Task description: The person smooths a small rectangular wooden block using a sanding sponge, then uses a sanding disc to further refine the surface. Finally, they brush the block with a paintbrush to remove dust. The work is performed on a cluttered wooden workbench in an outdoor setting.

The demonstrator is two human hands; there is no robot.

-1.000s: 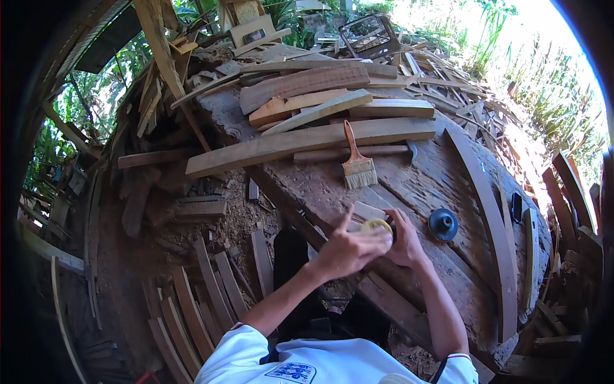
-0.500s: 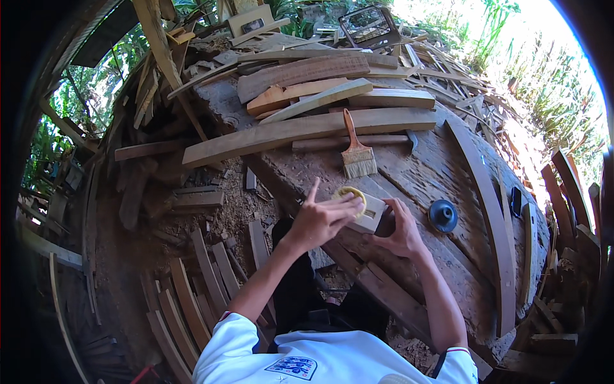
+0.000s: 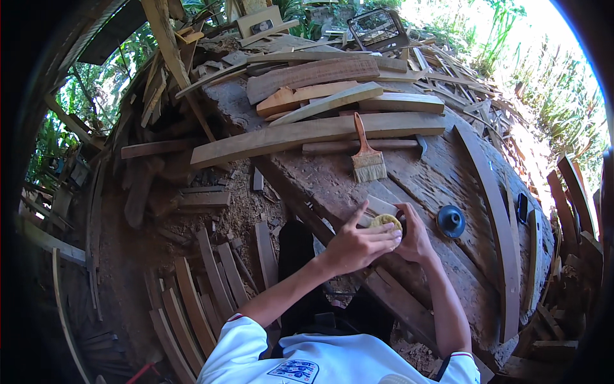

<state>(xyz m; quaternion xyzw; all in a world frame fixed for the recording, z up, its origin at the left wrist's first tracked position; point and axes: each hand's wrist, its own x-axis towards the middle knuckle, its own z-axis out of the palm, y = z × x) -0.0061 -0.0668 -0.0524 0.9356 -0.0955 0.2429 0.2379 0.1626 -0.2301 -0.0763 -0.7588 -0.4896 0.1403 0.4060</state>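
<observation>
My left hand (image 3: pixel 358 246) presses a round yellow pad (image 3: pixel 385 222) with its fingers, thumb stretched away; the pad could be a sanding disc, but its kind is unclear. Beneath the pad is a pale wooden block (image 3: pixel 380 205), mostly covered by the hands. My right hand (image 3: pixel 414 238) grips the block's right end, fingers curled over it. On the workbench just beyond lies a wide paintbrush (image 3: pixel 369 164) with an orange-brown handle and pale bristles. A dark blue, round, funnel-like piece (image 3: pixel 451 221) sits right of my right hand.
Several boards (image 3: pixel 313 136) lie across the far side of the wooden workbench (image 3: pixel 441 182). A hammer (image 3: pixel 332 147) rests behind the brush. One long plank (image 3: pixel 492 237) runs along the right. Upright offcuts (image 3: pixel 192 297) stand at left, and a black crate (image 3: pixel 377 30) sits at the back.
My left hand and the yellow pad have moved right and nearer me, over the block's near end by my right hand. The whole view has shifted slightly.
</observation>
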